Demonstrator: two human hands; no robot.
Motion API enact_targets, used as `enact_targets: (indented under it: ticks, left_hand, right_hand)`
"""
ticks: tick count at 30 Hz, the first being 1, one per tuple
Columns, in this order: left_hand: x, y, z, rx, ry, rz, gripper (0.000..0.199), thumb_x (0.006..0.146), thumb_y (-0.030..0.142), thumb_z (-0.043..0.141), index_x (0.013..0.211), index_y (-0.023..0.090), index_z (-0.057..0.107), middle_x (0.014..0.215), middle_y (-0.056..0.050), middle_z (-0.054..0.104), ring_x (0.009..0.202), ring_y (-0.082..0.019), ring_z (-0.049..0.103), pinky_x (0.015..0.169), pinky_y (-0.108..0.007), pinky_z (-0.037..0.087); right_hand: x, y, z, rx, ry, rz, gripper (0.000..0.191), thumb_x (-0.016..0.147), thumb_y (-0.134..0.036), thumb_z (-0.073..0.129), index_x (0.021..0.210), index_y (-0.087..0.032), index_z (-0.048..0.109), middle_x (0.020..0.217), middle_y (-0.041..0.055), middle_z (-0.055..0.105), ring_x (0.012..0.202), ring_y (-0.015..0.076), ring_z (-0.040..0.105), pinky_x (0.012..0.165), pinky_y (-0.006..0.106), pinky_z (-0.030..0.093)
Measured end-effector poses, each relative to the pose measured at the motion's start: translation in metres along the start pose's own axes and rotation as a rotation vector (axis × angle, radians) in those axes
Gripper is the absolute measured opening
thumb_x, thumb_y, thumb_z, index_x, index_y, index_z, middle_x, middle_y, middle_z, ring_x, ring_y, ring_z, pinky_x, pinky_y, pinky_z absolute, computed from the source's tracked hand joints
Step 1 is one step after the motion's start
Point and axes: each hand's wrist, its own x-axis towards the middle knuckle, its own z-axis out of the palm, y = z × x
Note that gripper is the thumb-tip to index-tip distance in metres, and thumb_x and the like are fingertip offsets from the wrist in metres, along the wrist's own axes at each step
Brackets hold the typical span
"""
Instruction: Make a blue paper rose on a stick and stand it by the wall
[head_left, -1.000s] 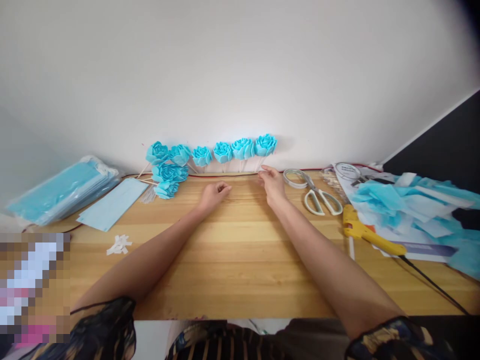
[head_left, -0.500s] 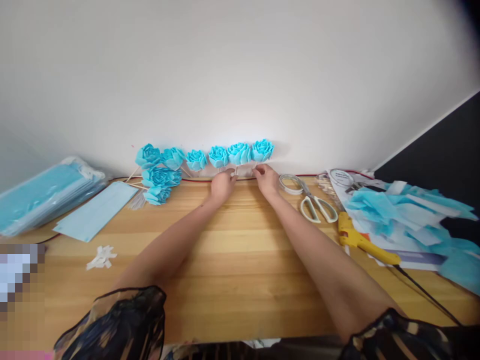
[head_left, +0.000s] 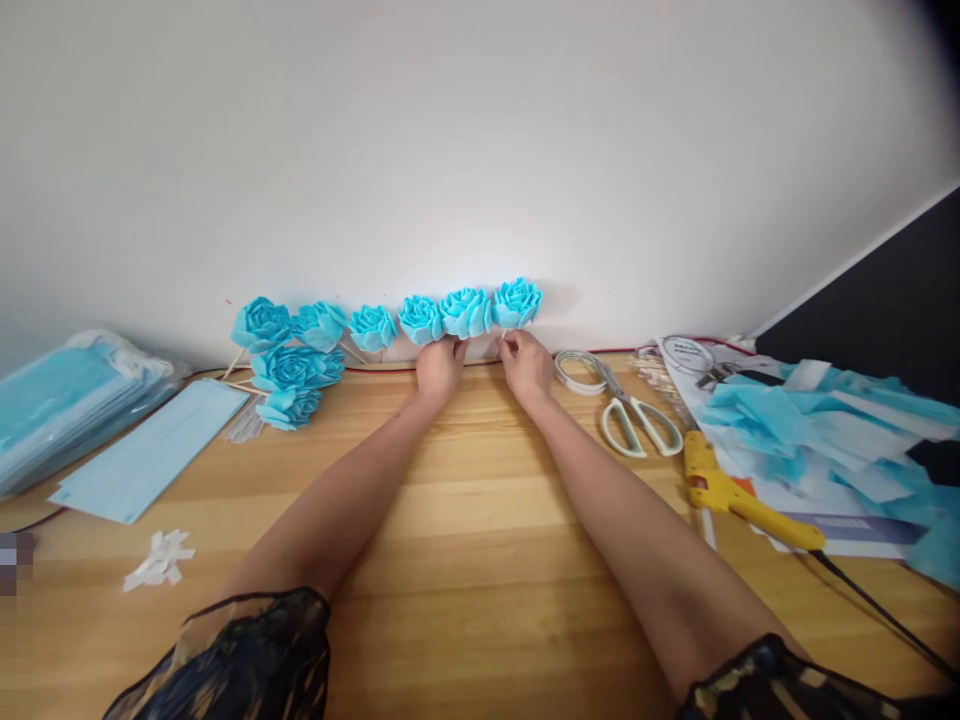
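Along the wall, blue artificial flowers with layered petals stand in a row. My right hand [head_left: 527, 366] is closed, thumb and fingertips pinching the pale stick stem just under the rightmost blue flower [head_left: 517, 303]. Beside it, my left hand [head_left: 440, 366] has its fingers closed right below the neighbouring blue flower [head_left: 466, 314]; that stem is mostly hidden by the hand. Two more flowers, a blue flower [head_left: 421, 319] and a smaller blue flower [head_left: 373, 327], lean on the wall to the left. Further left, several flowers on sticks lie in a cluster [head_left: 292, 367].
White-handled scissors [head_left: 641, 425] and a tape roll [head_left: 579, 371] lie right of my hands. Beyond are a yellow glue gun [head_left: 750, 500] and blue and white fabric scraps [head_left: 832, 420]. At left are bagged face masks [head_left: 75, 400], a flat blue mask [head_left: 154, 450] and white strips [head_left: 160, 560].
My view has shifted a little closer, so things at the sides sit further outward. Both hands have stayed at the stems, the left one now tucked more under its flower.
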Motion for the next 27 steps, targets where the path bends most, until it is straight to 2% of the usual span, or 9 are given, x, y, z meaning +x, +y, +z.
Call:
enact_targets:
  ticks: [9, 27]
  left_hand:
    - [0.0011, -0.0018, 0.0014, -0.018, 0.016, 0.02, 0.026, 0.099, 0.029, 0.055, 0.104, 0.013, 0.075, 0.106, -0.018, 0.077, 0.095, -0.028, 0.072, 0.075, -0.029, 0.046]
    - [0.002, -0.0018, 0.002, -0.071, 0.014, 0.015, 0.024, 0.098, 0.028, 0.057, 0.104, 0.013, 0.075, 0.106, -0.017, 0.077, 0.096, -0.028, 0.071, 0.076, -0.03, 0.046]
  right_hand:
    - [0.0016, 0.0038, 0.0036, -0.016, 0.016, -0.054, 0.017, 0.094, -0.027, 0.056, 0.086, -0.019, 0.068, 0.09, 0.0107, 0.073, 0.082, 0.0248, 0.063, 0.074, 0.033, 0.043]
    - [0.0017, 0.006, 0.0054, -0.004, 0.023, -0.068, 0.019, 0.093, -0.028, 0.054, 0.083, -0.02, 0.068, 0.089, 0.0108, 0.073, 0.085, 0.0259, 0.064, 0.076, 0.034, 0.045]
